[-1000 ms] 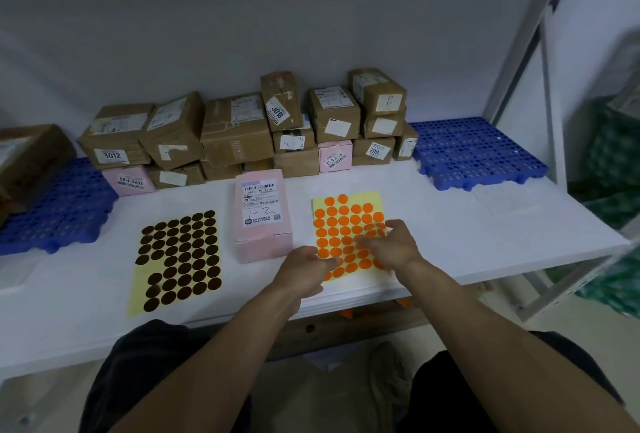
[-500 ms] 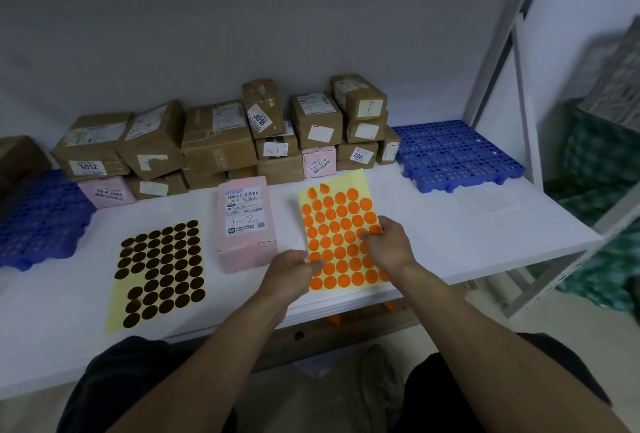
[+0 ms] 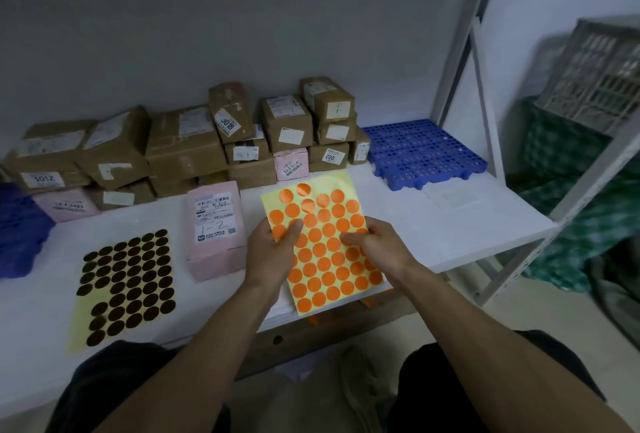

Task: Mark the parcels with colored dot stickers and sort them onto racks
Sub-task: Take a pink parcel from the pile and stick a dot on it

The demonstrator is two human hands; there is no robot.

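Lifted since the earlier frames, when it lay flat on the white table (image 3: 485, 231), the orange dot sticker sheet (image 3: 323, 252) now tilts up off the tabletop toward the camera. Brown and pink parcels (image 3: 187, 148) are stacked along the back wall between two blue plastic racks (image 3: 426, 152), a single pink parcel (image 3: 216, 228) stands just left of the raised sheet, and a sheet of dark brown dot stickers (image 3: 128, 280) lies flat farther left. The left hand (image 3: 273, 252) is closed on the orange sheet's left edge, thumb on top, while the right hand (image 3: 377, 245) rests with loosely curled fingers on the sheet's right side, its fingertips on the dots.
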